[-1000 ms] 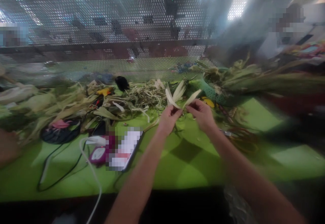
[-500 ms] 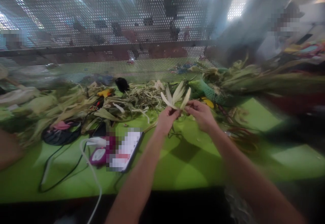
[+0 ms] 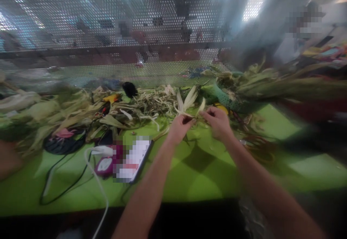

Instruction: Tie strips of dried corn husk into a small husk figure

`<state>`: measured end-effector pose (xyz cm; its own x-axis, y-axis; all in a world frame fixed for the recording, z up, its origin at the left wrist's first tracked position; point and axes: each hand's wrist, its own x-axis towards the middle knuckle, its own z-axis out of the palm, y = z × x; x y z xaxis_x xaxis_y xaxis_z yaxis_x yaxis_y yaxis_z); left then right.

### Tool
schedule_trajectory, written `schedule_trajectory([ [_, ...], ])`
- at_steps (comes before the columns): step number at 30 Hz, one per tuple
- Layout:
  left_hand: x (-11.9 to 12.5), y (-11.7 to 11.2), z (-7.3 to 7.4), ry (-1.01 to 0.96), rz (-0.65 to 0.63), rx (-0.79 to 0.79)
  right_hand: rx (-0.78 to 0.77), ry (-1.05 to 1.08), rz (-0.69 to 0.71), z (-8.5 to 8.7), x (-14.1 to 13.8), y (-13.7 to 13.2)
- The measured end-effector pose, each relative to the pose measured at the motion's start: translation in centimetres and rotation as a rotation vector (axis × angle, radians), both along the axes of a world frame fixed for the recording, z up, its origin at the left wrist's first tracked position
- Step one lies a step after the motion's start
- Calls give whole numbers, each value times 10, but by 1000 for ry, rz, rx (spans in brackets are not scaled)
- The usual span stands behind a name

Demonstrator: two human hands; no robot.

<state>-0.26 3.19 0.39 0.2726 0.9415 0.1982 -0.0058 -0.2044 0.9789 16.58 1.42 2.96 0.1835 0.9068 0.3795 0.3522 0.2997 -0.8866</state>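
Observation:
My left hand is closed, thumb against fingers, at the base of a pale corn husk flower with pointed petals fanned upward. My right hand pinches a separate-looking curved corn husk petal a little to the right. Whether this petal still joins the flower is hard to make out through the blur. Both hands are above the green tabletop, and their fingertips are slightly apart. A heap of dry husk strips lies just behind them.
At left lie a phone, a magenta device with a white cable, and a black round item. A green basket with long husks stands back right. A perforated metal screen rises behind.
My right hand has shifted slightly right, away from my left, with the right petal. That petal now stands farther from the others. The leftmost petal has dropped lower near my left fingers.

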Motion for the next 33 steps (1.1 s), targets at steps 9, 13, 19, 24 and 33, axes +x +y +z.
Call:
schedule_trajectory([
  [9, 13, -10, 9, 130, -2, 51, 314, -381, 135, 1, -8, -9],
  [13, 17, -11, 2, 16, -63, -86, 263, -332, 164, 0, -12, -11],
  [19, 13, -6, -2, -244, 24, -187, 260, -154, -29, 11, -4, -13],
  [24, 7, -6, 3, -295, 27, -244, -55, 9, 132, 6, 1, -3],
  [33, 9, -7, 2, -252, 13, -187, -196, 398, 286, -4, -11, 0],
])
